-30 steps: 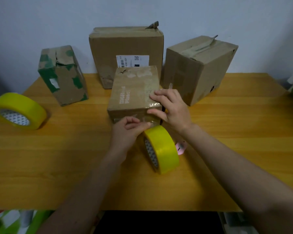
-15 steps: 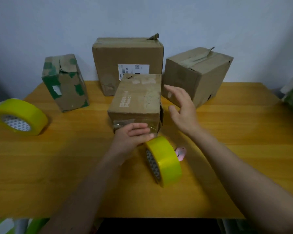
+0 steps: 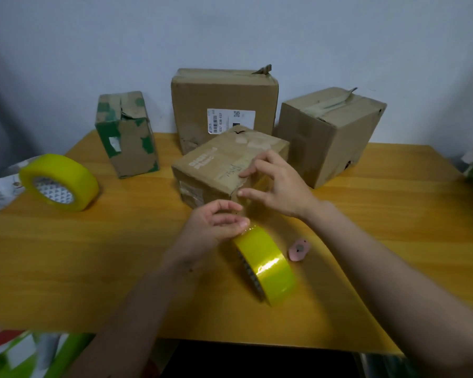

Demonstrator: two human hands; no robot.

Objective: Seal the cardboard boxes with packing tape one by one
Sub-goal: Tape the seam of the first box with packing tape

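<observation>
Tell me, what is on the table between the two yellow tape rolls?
In the head view, only the left hand comes between the lying yellow tape roll and the standing yellow tape roll.

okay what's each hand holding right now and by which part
The left hand pinches the tape roll at its top edge. The right hand holds nothing, fingers spread by the small box.

The tape roll [image 3: 268, 267] by my left hand [image 3: 213, 227] is glossy yellow plastic film, a bright glare streak running across its smooth band. The small box [image 3: 219, 170] beside my right hand [image 3: 279, 186] is matt brown cardboard, scuffed, with creased, shiny tape patches. Under them the table [image 3: 93, 255] is smooth, honey-coloured wood grain with a soft sheen.
</observation>
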